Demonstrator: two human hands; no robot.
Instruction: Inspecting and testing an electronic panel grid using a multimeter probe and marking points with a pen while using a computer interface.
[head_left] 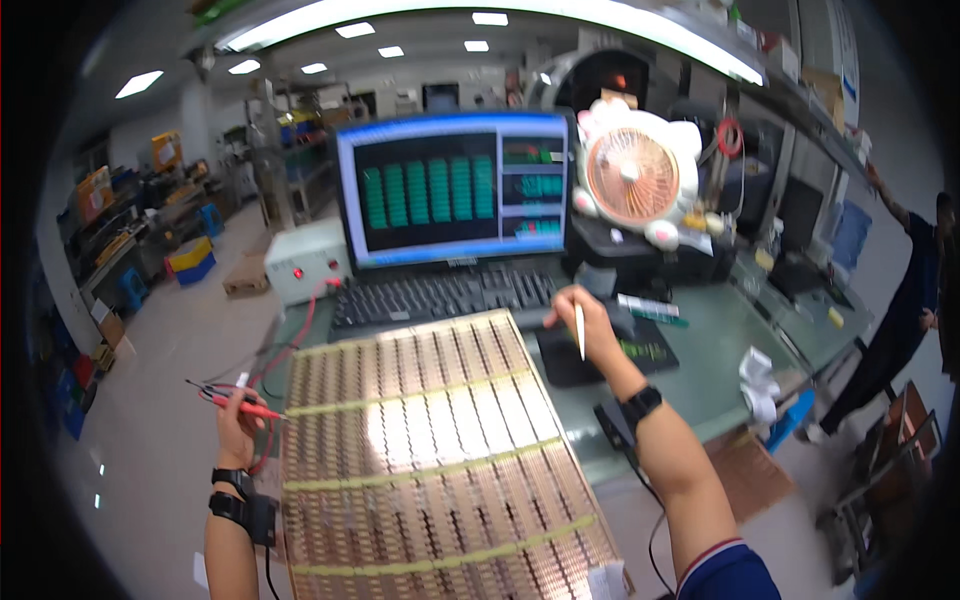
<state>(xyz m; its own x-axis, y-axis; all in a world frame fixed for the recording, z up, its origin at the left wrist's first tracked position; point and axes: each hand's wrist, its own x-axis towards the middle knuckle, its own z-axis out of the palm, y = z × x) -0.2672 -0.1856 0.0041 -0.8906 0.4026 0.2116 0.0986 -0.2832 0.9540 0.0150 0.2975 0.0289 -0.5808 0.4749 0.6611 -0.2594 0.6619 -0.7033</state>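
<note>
Copper-toned panel (pixel 450 440) lies before you, far edge beside keyboard (pixel 430 303). Your left hand (pixel 236 425) grips red probe (pixel 260 410), tip at panel's left edge; your right hand (pixel 594 325) grasps white pen-like stick (pixel 580 333) near black pad (pixel 562 364).

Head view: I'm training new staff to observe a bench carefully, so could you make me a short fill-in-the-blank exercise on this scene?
1. The left hand holds a probe coloured ____, its tip toward the panel.
2. The right hand holds a slim stick coloured ____.
3. The fan stands to the ____ of the monitor as pictured.
4. The keyboard in front of the screen is coloured ____.

Missing words: red; white; right; black.
</note>
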